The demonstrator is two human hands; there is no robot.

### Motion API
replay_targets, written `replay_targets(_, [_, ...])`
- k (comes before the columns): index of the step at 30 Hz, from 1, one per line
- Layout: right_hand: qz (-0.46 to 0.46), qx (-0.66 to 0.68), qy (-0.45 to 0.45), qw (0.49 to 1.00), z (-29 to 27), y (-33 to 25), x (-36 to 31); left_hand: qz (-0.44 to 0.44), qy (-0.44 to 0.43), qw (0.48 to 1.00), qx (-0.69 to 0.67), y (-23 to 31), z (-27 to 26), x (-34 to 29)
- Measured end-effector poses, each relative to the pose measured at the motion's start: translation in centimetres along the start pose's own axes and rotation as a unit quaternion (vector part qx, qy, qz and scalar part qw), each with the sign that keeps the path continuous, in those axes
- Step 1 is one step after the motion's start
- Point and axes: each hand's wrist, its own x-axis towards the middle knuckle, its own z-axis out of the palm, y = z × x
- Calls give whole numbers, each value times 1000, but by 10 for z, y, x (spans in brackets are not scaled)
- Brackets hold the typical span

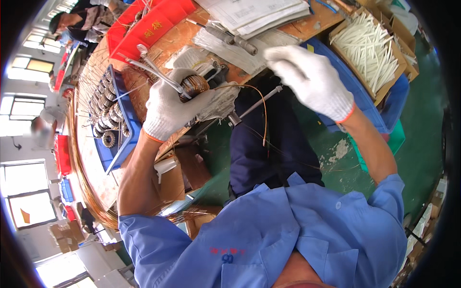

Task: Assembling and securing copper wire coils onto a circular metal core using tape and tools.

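the coil (194,85) sits at 11 o'clock of the view, over the worktop's (314,23) near edge. the left hand's (170,106) gloved fingers are curled round it, pinching its side, probably to keep it steady while its copper wire (261,103) arcs off toward 3 o'clock and droops over the lap. the right hand (309,79), at 2 o'clock, is raised well apart from the coil, fingers bunched; i cannot tell whether they pinch anything. more coils lie in the blue tray (130,137) at 9 o'clock, seemingly within the left hand's reach; white strips (367,48) fill a box at 2 o'clock, handy for the right. the gloves likely guard against wire ends.
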Motion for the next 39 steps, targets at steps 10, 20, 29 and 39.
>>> replay_targets(10, [-239, -124, -105, 957, 29, 38, 29, 11, 8, 997, -75, -12, 9, 0])
replay_targets(20, [141, -62, -57, 986, 43, 169, -93, 30, 26, 999, 5, -9, 11, 4])
replay_targets(29, [124, 324, -127, 929, 237, -55, -121, 13, 13, 1000, -5, -15, 4, -3])
replay_targets(39, [358, 499, -97, 783, 127, -24, -107, 7, -56, 998, 28, 4, -7, 10])
